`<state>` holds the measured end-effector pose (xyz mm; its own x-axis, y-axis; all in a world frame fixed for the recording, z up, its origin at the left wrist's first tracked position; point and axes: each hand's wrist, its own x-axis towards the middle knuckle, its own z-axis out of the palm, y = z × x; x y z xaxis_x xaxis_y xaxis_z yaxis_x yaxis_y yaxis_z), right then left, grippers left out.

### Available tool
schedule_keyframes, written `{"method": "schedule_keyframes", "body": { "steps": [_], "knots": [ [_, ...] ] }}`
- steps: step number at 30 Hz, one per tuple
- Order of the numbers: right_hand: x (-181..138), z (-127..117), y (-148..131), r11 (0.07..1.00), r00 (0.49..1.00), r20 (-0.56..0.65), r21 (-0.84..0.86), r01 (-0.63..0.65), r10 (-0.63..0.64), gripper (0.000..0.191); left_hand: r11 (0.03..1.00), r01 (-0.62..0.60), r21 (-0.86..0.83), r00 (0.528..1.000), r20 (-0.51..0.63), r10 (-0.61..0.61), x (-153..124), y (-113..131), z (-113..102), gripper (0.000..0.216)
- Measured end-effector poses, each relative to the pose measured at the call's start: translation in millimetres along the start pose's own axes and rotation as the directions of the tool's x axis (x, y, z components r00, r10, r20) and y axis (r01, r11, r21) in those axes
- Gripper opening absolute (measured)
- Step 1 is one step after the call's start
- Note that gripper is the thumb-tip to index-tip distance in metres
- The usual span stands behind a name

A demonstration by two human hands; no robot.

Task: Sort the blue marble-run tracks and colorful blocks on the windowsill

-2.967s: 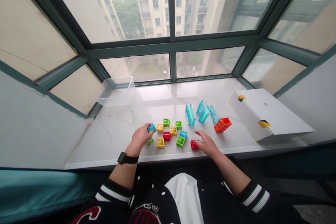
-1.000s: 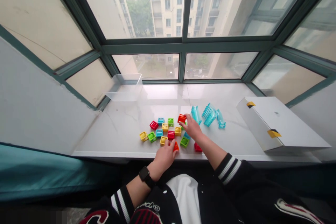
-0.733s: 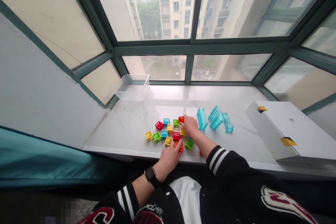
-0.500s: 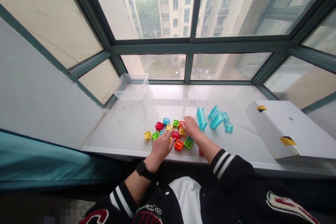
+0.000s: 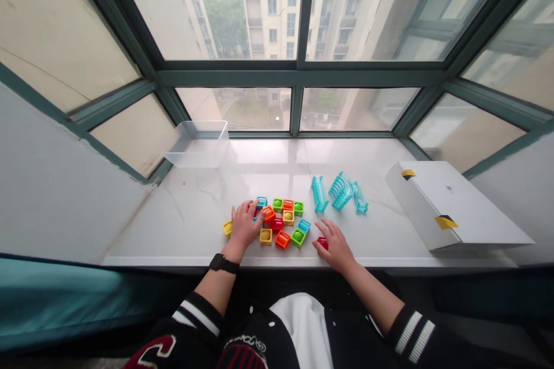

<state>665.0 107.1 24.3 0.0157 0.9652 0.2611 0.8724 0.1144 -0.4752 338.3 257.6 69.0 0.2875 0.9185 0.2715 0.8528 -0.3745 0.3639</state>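
My left hand (image 5: 245, 225) rests among a cluster of small square plastic blocks, its fingers apart and bent over a red block that is partly covered. Beside its fingertips an orange block (image 5: 268, 214) sits tilted. Closest to my right hand (image 5: 336, 247) is a lone red block (image 5: 322, 242), lying between the thumb and the forefinger, which are spread. Around my left hand are a yellow block (image 5: 227, 229), a blue block (image 5: 261, 202), a green block (image 5: 298, 237) and several others. Whether my left fingers grip a block is hard to see.
Several translucent turquoise ribbed pieces (image 5: 319, 194) lie right of the blocks. A clear plastic bin (image 5: 197, 153) stands at the back left by the window. At the right is a white box (image 5: 467, 207) with yellow-and-black tabs. The white sill's front edge (image 5: 173, 262) runs before me.
My right hand has moved from the back of the cluster to the lone red block at the right. My left hand has shifted left over the blocks. The view has turned slightly right.
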Motion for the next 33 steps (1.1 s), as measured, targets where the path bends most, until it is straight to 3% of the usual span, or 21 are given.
{"method": "schedule_keyframes", "body": {
  "steps": [2,4,7,12,16,21,27,33],
  "knots": [
    [3.4,13.0,-3.3,1.0,1.0,0.019,0.018,0.008,-0.008,0.064,0.991,0.125,0.056,0.992,0.0,-0.125,-11.6,-17.3,-0.1,0.052],
    [13.5,26.0,-11.3,0.999,0.999,0.024,0.05,0.022,-0.023,0.067,0.985,0.161,0.063,0.986,0.035,-0.163,-20.3,-27.9,2.1,0.053],
    [35.6,42.8,-24.7,0.996,0.999,0.023,0.085,0.034,-0.036,0.069,0.993,0.112,0.02,0.992,0.051,-0.113,-24.5,-30.8,6.8,0.054],
    [69.1,59.9,-35.7,0.993,0.995,0.089,0.113,0.031,-0.041,0.072,0.994,0.087,-0.07,0.995,-0.033,-0.09,-18.1,-28.6,10.8,0.05],
    [81.2,63.8,-38.8,0.993,0.995,0.085,0.107,0.04,-0.049,0.068,0.992,0.096,-0.086,0.994,-0.04,-0.1,-16.4,-31.9,8.9,0.047],
    [93.2,64.3,-38.9,0.992,0.998,0.039,0.115,0.05,-0.055,0.068,0.98,0.184,0.069,0.977,-0.124,-0.175,-18.0,-34.2,7.0,0.041],
    [116.6,65.8,-38.1,0.986,0.982,0.15,0.141,0.093,-0.115,0.067,0.99,0.13,-0.057,0.991,0.033,-0.129,-10.9,-37.8,-0.1,0.046],
    [119.5,71.9,-57.5,0.967,0.975,0.104,0.183,0.175,-0.196,0.062,0.993,0.105,-0.054,0.994,0.043,-0.103,-11.7,-44.1,-7.8,0.033]
  ]
}}
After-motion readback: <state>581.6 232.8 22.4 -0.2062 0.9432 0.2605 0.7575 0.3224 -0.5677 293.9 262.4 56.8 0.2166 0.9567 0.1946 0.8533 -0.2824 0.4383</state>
